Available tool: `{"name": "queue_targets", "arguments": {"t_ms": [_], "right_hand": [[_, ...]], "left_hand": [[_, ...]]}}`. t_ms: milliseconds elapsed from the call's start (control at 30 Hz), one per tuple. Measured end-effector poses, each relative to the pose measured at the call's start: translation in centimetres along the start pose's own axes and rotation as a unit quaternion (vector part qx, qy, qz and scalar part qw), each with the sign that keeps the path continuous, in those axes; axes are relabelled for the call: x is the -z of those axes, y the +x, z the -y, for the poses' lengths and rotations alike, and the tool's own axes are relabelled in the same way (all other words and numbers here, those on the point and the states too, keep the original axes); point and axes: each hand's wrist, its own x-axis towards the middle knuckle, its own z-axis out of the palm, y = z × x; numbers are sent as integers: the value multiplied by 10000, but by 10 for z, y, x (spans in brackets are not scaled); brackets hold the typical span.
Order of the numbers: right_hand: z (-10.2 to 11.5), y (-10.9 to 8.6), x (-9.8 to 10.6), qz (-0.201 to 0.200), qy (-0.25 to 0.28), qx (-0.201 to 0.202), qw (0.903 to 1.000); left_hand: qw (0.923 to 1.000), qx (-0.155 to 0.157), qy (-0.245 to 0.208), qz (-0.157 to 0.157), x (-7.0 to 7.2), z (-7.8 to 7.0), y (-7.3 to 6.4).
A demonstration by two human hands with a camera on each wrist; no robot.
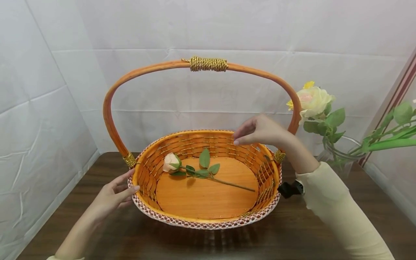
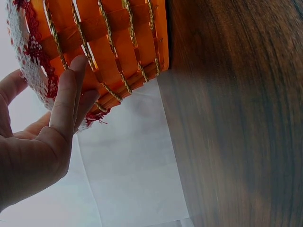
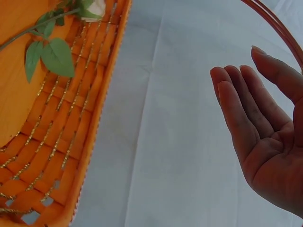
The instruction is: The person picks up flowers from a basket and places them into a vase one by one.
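Observation:
An orange woven basket (image 1: 208, 224) with a tall arched handle (image 1: 208, 64) stands on the dark table. Inside it lies a pale pink rose (image 1: 170, 162) with green leaves, its stem pointing right. At the basket's left rim, my left hand (image 1: 112, 195) has its thumb over the edge and its fingers outside; the left wrist view shows those fingers against the slatted wall (image 2: 99, 33). My right hand (image 1: 264, 131) hovers above the back right rim, near the handle's right side. Its fingers are relaxed and hold nothing, as the right wrist view confirms.
To the right of the basket is a clear glass vase (image 1: 346, 146) with a cream flower (image 1: 313, 101) and green stems (image 1: 390, 144) leaning out. White sheeting (image 1: 208, 29) hangs behind the wooden table (image 1: 107, 234). The arched handle rises close to my right forearm.

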Motion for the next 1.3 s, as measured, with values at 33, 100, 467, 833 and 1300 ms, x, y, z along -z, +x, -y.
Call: {"name": "queue_targets", "arguments": {"t_ms": [33, 100, 467, 833, 1300], "right_hand": [[0, 3, -2, 57, -5, -7, 10000], [-1, 9, -7, 181, 10, 32, 9998], [-11, 38, -31, 369, 15, 8, 9993], [-23, 63, -60, 1102, -955, 36, 9893], [-37, 85, -100, 2113, -1700, -491, 9613]], "left_hand": [[10000, -1, -4, 4, 0, 0, 0], [10000, 3, -2, 13, -1, 0, 0], [10000, -10, -37, 6, 0, -1, 1], [9999, -69, -93, 33, 1, 0, 1], [10000, -13, -56, 25, 2, 2, 0]]}}
